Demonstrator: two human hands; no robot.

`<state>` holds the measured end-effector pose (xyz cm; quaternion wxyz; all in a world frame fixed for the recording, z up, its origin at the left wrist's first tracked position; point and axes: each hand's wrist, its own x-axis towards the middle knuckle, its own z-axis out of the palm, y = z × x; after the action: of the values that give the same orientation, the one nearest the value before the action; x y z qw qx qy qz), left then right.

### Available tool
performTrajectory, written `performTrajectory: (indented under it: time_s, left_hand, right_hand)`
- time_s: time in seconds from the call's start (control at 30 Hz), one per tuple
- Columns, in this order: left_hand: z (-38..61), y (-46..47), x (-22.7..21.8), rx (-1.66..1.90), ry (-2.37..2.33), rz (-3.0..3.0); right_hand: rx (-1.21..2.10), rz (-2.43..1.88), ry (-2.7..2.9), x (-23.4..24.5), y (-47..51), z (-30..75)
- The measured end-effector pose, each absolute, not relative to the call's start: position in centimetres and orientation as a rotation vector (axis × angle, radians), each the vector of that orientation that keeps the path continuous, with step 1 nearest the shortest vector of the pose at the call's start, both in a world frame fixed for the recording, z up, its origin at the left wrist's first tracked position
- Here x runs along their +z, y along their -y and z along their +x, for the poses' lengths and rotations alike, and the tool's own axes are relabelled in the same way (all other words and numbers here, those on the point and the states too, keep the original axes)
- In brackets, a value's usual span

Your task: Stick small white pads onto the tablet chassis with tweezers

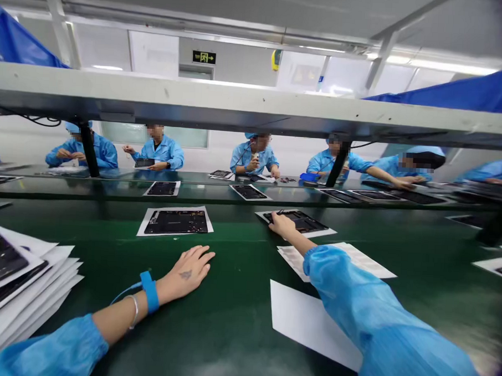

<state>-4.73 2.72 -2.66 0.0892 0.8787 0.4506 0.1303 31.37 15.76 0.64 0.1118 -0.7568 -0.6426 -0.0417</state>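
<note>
My left hand lies palm down on the green work surface, fingers stretched out and holding nothing. A blue strap with a cord circles that wrist. Farther off, my right hand is closed at the left edge of an opened tablet housing resting on a white sheet. Its fingertips are partly hidden. Ahead of my left hand, another tablet housing lies on its own sheet. Under my right forearm are printed sheets and a blank white sheet.
At the left stands a stack of white sheets with dark housings in it. A shelf spans overhead on black posts. Several co-workers in blue sit across the line, where more housings lie on sheets.
</note>
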Motion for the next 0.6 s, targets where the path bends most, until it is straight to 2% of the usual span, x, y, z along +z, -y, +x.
performTrajectory:
  time_s: [0.13, 0.3, 0.5, 0.6]
  left_hand:
    - [-4.7, -2.9, -3.1, 0.459, -1.312, 2.626]
    - [-4.9, -3.3, -3.4, 0.484, -1.297, 2.675]
    - [-4.0, -3.5, -2.1, 0.814, -1.239, 3.065]
    - [-2.9, -2.3, -0.4, 0.731, -1.206, 3.206]
  right_hand:
    - [-0.196, -2.273, 1.98, 0.0, -16.6, 30.2]
    - [-0.229, -2.152, 2.161, 1.3, -15.3, 27.6]
    - [-0.189, -1.713, 2.455, 2.9, -8.4, 21.3]
    - [-0.128, -1.452, 2.572, 2.9, -2.8, 19.0]
